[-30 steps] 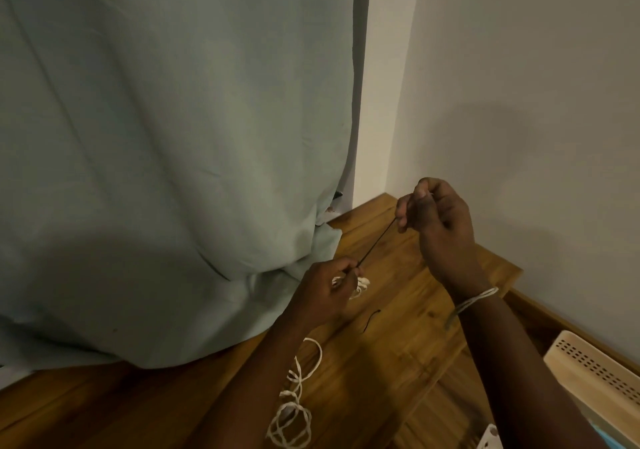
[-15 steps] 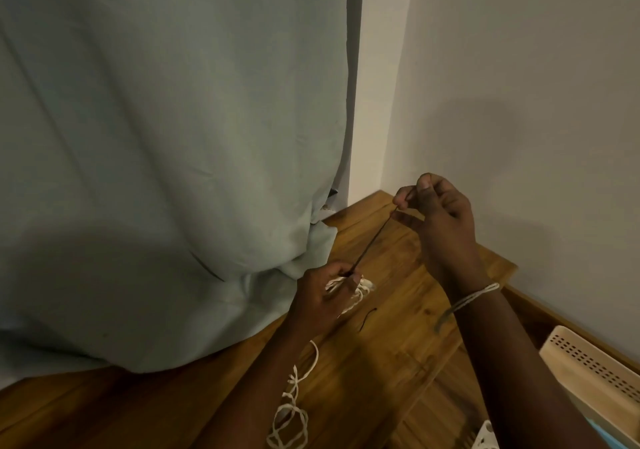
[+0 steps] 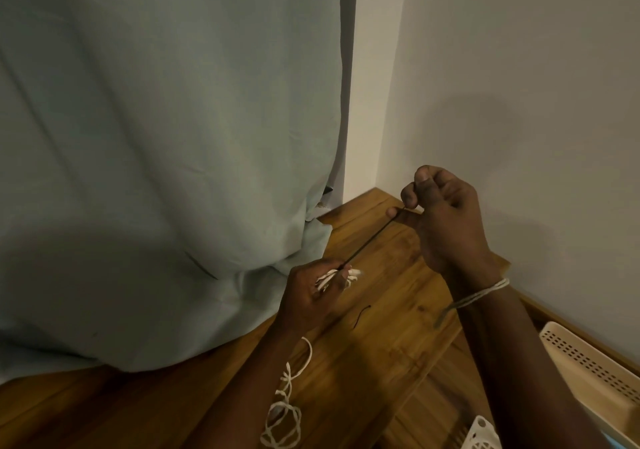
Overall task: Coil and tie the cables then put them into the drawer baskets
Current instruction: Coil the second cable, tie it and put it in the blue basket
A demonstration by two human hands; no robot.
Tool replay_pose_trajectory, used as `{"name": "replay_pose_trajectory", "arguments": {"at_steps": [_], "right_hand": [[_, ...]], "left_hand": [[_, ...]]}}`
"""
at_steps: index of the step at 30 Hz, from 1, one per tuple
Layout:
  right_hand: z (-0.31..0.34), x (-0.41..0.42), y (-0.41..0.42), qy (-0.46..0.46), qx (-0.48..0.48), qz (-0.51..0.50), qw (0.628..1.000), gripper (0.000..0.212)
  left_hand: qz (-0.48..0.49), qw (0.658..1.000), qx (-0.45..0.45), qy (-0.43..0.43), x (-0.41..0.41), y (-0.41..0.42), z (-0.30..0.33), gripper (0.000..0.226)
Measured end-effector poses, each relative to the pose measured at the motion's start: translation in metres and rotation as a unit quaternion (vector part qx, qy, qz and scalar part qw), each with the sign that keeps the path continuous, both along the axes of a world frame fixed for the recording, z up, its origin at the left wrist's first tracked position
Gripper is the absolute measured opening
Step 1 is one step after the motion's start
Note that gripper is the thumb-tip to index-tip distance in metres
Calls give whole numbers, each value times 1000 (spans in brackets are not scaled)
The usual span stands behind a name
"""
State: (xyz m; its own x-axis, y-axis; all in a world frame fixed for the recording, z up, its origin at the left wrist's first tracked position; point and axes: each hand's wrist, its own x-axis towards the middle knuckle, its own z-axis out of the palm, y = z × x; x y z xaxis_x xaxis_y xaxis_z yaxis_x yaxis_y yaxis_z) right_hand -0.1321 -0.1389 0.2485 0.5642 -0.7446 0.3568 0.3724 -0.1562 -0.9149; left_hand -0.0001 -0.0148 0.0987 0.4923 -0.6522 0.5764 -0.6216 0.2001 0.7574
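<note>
The wooden surface point(image 3: 374, 337) ends at a right edge beside two perforated baskets point(image 3: 588, 376); a pale curtain point(image 3: 156, 171) crowds its left, leaving a bare strip between. The left hand point(image 3: 311, 296) grips one coiled white cable point(image 3: 337, 277). The right hand point(image 3: 440, 213) pinches a thin black tie point(image 3: 372, 237), taut between both hands. Loose white loops point(image 3: 282, 424) hang near.

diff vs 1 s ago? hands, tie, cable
Little changed. The right hand shifted its fingers on the thin black tie: the thumb now points up and a fingertip sticks out below the strand. The tie stays taut between both hands. The left hand keeps gripping the white cable coil. The loose cable under the left forearm and the short black piece on the wooden table stayed put.
</note>
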Motion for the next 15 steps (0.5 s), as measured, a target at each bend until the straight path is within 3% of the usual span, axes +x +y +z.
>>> {"name": "replay_pose_trajectory", "arguments": {"at_steps": [3,5,8,15], "right_hand": [[-5,-6,-6,54,-53,34,997,25],[-9,-12,-14,134,-165,62,975,22],[-23,-12,-13,263,-395,45,879,12],[-56,3,-3,429,-558,27,710,37]], "left_hand": [[14,1000,13,7,3,-1,-4,24],[32,999,20,17,5,0,-6,25],[42,999,19,3,7,2,-3,33],[50,990,18,-132,13,5,11,27]]}}
